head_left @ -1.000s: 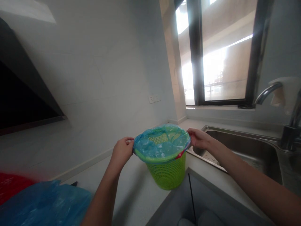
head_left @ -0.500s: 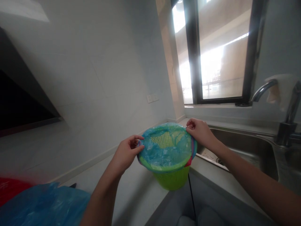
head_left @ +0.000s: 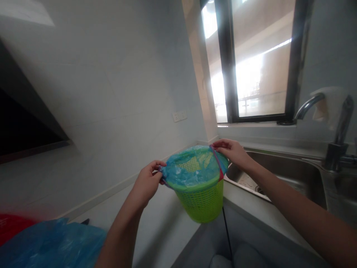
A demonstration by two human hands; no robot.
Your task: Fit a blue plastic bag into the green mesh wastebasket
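Observation:
A small green mesh basket [head_left: 202, 201] stands near the front edge of a pale countertop [head_left: 158, 230], lined with a blue plastic bag [head_left: 192, 169] folded over its rim. My left hand [head_left: 146, 182] pinches the bag's edge at the basket's left rim. At the far right rim my right hand [head_left: 231, 150] grips the bag edge together with a red drawstring [head_left: 216, 163] that crosses the opening.
A steel sink [head_left: 281, 175] with a curved tap [head_left: 320, 111] lies to the right, below a dark-framed window [head_left: 256, 63]. A loose blue bag [head_left: 47, 243] and something red [head_left: 11, 227] lie at bottom left. A dark range hood [head_left: 22, 123] juts from the left wall.
My right hand moved up over the far rim and pulled the red drawstring across the opening. The basket tilted and shifted slightly as both hands worked the bag around the rim.

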